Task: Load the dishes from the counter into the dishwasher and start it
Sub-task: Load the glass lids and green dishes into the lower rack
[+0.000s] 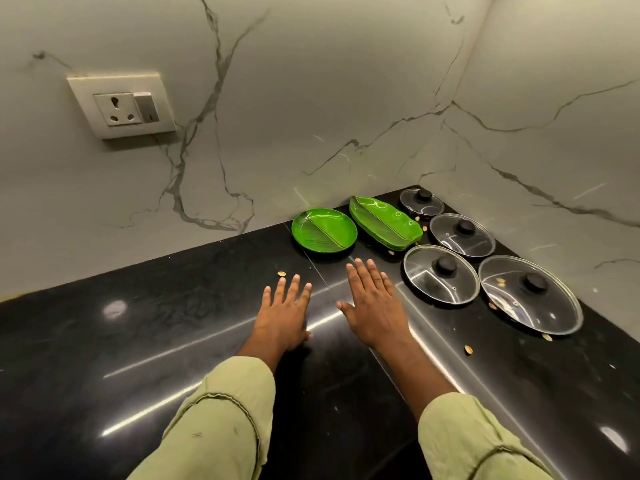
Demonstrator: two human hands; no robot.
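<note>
Both hands flat, fingers straight and spread, holding nothing: left hand point(284, 311), right hand point(374, 303) near round green plate point(323, 231); no readable writing.

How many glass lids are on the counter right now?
4: the smallest lid in the back corner, medium lid just before it, third lid beside the right hand, largest lid at far right. None looks hidden.

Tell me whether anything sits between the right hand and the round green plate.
Nothing visible does. Only bare black counter lies between the right hand and the round green plate; the leaf-shaped plates and nearest glass lid sit off to the right.
</note>
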